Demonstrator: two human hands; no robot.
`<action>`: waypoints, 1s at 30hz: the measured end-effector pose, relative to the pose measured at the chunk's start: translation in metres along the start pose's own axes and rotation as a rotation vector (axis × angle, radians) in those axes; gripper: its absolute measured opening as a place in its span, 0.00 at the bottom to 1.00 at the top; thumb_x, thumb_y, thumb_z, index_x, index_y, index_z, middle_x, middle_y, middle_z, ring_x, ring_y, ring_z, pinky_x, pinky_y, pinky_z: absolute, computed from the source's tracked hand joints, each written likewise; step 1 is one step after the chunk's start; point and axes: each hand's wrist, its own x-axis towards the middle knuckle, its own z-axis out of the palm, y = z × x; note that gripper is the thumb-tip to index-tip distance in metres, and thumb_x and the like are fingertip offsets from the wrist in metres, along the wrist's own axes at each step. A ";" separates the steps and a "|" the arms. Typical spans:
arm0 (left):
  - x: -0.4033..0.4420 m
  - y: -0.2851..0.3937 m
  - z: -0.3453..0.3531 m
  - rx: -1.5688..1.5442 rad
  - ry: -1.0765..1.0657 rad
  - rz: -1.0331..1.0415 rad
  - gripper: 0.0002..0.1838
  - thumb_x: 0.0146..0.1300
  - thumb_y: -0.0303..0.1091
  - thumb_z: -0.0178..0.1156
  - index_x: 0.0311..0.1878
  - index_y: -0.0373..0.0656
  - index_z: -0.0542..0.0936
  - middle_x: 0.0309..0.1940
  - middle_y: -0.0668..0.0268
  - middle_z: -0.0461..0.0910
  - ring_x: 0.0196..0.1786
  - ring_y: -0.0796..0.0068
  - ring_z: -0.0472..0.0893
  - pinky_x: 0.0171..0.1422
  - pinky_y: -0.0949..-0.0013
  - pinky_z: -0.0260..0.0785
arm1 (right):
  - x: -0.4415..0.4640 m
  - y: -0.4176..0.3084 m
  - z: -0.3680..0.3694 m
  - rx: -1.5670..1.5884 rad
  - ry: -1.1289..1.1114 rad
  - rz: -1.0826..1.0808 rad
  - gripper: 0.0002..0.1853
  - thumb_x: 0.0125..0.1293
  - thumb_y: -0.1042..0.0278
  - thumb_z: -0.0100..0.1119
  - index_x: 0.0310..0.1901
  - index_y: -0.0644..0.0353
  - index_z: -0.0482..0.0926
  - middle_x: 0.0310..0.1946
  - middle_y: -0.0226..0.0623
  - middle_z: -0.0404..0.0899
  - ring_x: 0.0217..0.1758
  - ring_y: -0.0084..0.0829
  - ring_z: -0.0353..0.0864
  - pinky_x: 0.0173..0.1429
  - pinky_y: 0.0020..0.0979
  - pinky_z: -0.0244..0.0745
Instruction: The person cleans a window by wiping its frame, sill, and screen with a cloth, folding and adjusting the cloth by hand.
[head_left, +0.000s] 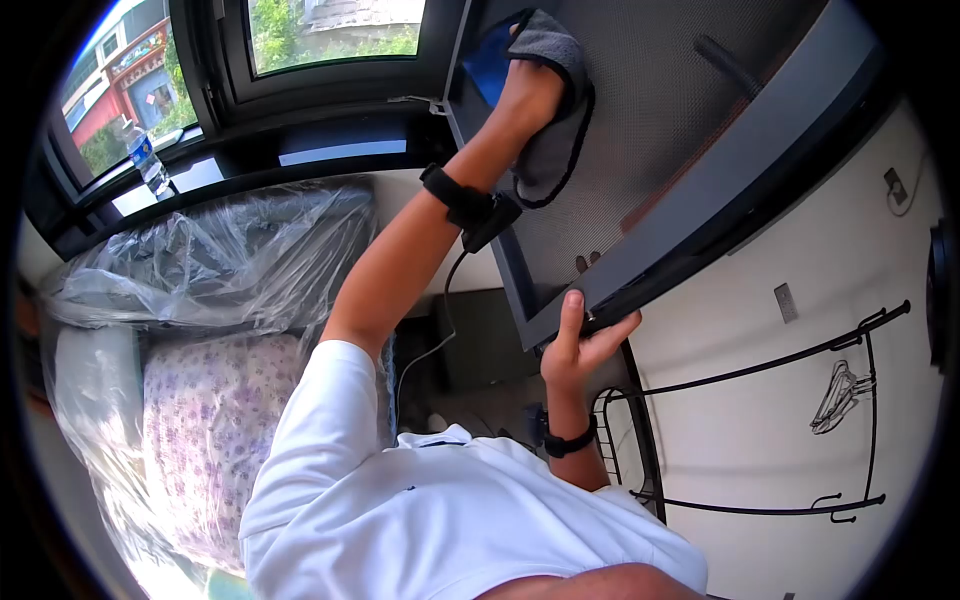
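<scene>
The grey cloth point(548, 165) lies against the mesh screen point(640, 100), covering most of the left hand point(533, 88), so I cannot tell its grip. The right hand point(585, 345) holds the dark frame point(640, 270) at its lower corner.

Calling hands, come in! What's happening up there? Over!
Left hand up at screen, cloth over it. Right hand at screen's edge. Cord hangs by left wrist, might snag. Over.
</scene>
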 end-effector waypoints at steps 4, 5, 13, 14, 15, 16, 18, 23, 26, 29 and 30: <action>-0.042 0.086 -0.065 -0.534 -0.047 -0.515 0.27 0.64 0.31 0.51 0.67 0.34 0.66 0.68 0.45 0.64 0.71 0.45 0.63 0.76 0.59 0.52 | 0.001 -0.002 0.006 0.033 0.045 -0.002 0.23 0.69 0.73 0.57 0.59 0.73 0.60 0.50 0.46 0.71 0.51 0.29 0.73 0.59 0.29 0.68; -0.069 0.091 -0.069 -0.531 -0.128 -0.496 0.29 0.65 0.32 0.51 0.69 0.34 0.63 0.69 0.45 0.62 0.73 0.46 0.60 0.77 0.59 0.49 | -0.001 -0.003 0.005 0.036 0.052 0.015 0.22 0.69 0.73 0.57 0.58 0.73 0.60 0.50 0.46 0.71 0.50 0.29 0.73 0.58 0.29 0.69; -0.142 0.087 -0.084 -0.491 -0.547 -0.785 0.30 0.74 0.34 0.38 0.77 0.35 0.50 0.79 0.51 0.46 0.81 0.57 0.44 0.82 0.64 0.38 | -0.001 0.001 0.003 -0.003 0.032 -0.015 0.22 0.70 0.72 0.57 0.58 0.73 0.60 0.49 0.46 0.72 0.50 0.29 0.73 0.58 0.30 0.68; -0.132 0.079 -0.081 -0.322 -0.650 -0.615 0.30 0.75 0.33 0.36 0.77 0.36 0.50 0.79 0.53 0.46 0.81 0.58 0.44 0.82 0.64 0.38 | 0.000 -0.002 0.002 0.010 0.012 0.002 0.24 0.68 0.73 0.58 0.59 0.73 0.59 0.49 0.46 0.71 0.50 0.29 0.73 0.56 0.30 0.69; -0.121 0.078 -0.078 -0.321 -0.650 -0.611 0.30 0.75 0.33 0.36 0.77 0.36 0.50 0.79 0.53 0.46 0.81 0.58 0.44 0.82 0.64 0.38 | 0.001 -0.004 0.001 0.019 -0.007 0.019 0.25 0.67 0.75 0.60 0.59 0.74 0.59 0.49 0.47 0.71 0.49 0.30 0.73 0.55 0.30 0.70; -0.111 0.078 -0.074 -0.327 -0.548 -0.514 0.30 0.74 0.34 0.38 0.77 0.36 0.51 0.79 0.52 0.46 0.81 0.58 0.44 0.83 0.62 0.36 | 0.002 -0.004 -0.002 0.023 -0.002 0.015 0.25 0.67 0.75 0.60 0.59 0.74 0.59 0.49 0.47 0.71 0.49 0.30 0.73 0.55 0.30 0.70; -0.080 0.061 -0.069 -0.352 -0.415 -0.271 0.30 0.73 0.34 0.40 0.77 0.37 0.52 0.79 0.51 0.45 0.81 0.58 0.44 0.83 0.60 0.32 | 0.003 -0.004 -0.002 -0.106 -0.031 -0.075 0.24 0.67 0.75 0.59 0.58 0.73 0.59 0.48 0.46 0.72 0.47 0.29 0.73 0.54 0.29 0.71; 0.022 0.084 -0.089 -0.326 -0.336 0.066 0.26 0.70 0.33 0.49 0.69 0.36 0.62 0.73 0.46 0.54 0.77 0.52 0.52 0.79 0.57 0.44 | -0.001 -0.001 0.001 0.033 -0.023 0.018 0.27 0.69 0.70 0.59 0.62 0.73 0.59 0.53 0.46 0.63 0.56 0.33 0.68 0.62 0.34 0.64; 0.030 0.117 -0.089 -0.424 -0.130 0.111 0.23 0.67 0.31 0.53 0.63 0.33 0.71 0.68 0.44 0.63 0.73 0.46 0.60 0.76 0.54 0.53 | -0.001 -0.002 0.000 0.052 -0.025 0.008 0.28 0.69 0.71 0.58 0.64 0.73 0.57 0.56 0.48 0.63 0.58 0.34 0.68 0.65 0.34 0.63; -0.011 0.100 -0.081 -0.520 -0.213 -0.106 0.32 0.74 0.39 0.44 0.77 0.40 0.52 0.79 0.52 0.45 0.81 0.58 0.44 0.83 0.61 0.35 | -0.004 0.000 -0.004 0.034 -0.041 0.038 0.30 0.69 0.72 0.57 0.66 0.74 0.55 0.59 0.50 0.63 0.60 0.35 0.68 0.67 0.35 0.62; -0.038 0.088 -0.071 -0.520 -0.247 -0.267 0.32 0.74 0.40 0.44 0.77 0.39 0.53 0.79 0.53 0.46 0.81 0.58 0.45 0.82 0.61 0.37 | 0.001 -0.005 -0.003 -0.004 -0.054 -0.003 0.28 0.69 0.73 0.58 0.63 0.74 0.56 0.54 0.48 0.67 0.54 0.32 0.72 0.60 0.31 0.67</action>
